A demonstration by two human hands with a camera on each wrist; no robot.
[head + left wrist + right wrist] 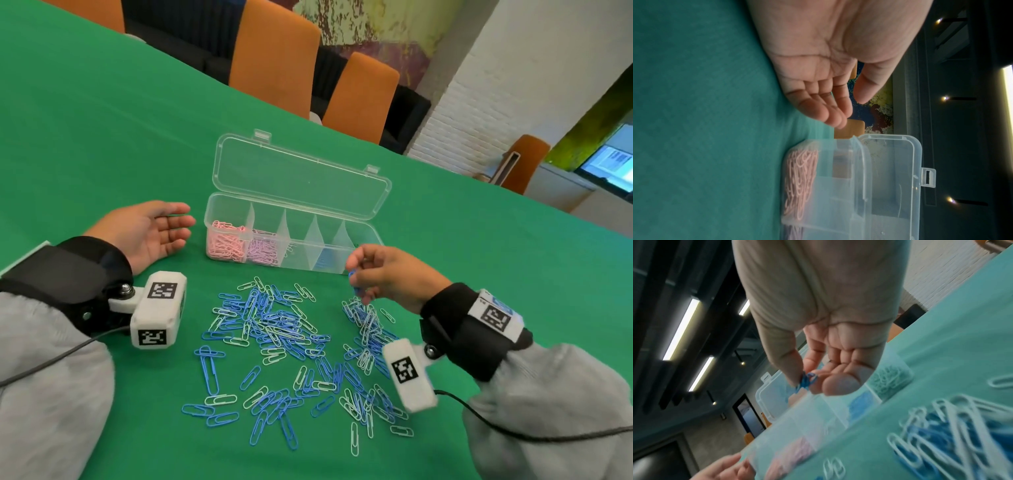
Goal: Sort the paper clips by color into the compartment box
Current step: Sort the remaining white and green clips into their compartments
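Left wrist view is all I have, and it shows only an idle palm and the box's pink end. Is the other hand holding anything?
Observer: Yes, the right hand pinches blue clips between thumb and fingertips.
Operator: Where is it?
Observer: Raised above the cloth, just in front of the right half of the box.
Operator: Any blue sorted already?
Observer: Yes, the fourth compartment from the pink end holds blue ones.
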